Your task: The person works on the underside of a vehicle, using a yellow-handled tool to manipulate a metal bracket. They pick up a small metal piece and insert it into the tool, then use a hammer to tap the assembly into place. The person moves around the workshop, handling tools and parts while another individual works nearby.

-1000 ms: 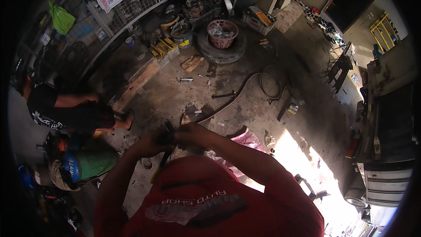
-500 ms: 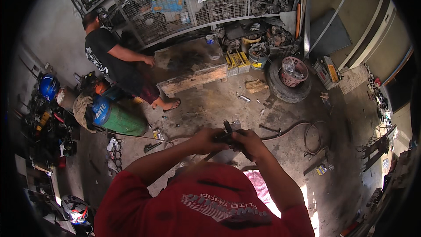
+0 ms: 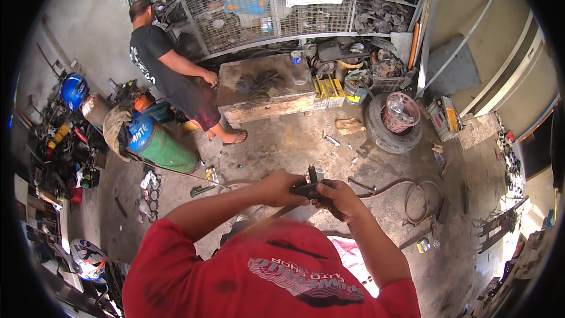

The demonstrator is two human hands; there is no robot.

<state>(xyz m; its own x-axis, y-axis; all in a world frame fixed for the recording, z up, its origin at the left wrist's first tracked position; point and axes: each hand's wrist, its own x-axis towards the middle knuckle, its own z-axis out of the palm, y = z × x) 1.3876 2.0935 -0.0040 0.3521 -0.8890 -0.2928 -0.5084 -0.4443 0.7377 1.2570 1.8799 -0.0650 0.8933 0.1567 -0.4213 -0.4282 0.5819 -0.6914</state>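
Note:
In front of my red shirt, both hands meet around a dark metal part (image 3: 306,191) with a short upright stub. My left hand (image 3: 279,188) is closed on its left side, with the fingers partly hidden. From the right, my right hand (image 3: 341,198) grips the same part, its thumb pressed along the top. What kind of part it is I cannot make out. Just beyond my hands, on the stained concrete floor, a hammer-like tool (image 3: 362,186) lies beside a hose (image 3: 388,188).
Another person (image 3: 162,65) stands at a low wooden bench (image 3: 268,104) bearing dark gloves or rags and a small can. A green-and-blue gas cylinder (image 3: 165,147) lies tilted at left. A pink basket (image 3: 401,112) sits on a tire (image 3: 376,132). Wire-mesh shelving (image 3: 235,23) lines the back.
The view has shifted, so the surroundings sit slightly lower and mostly farther right, and the picture is brighter. Both hands still grip the dark part, whose stub now shows more upright.

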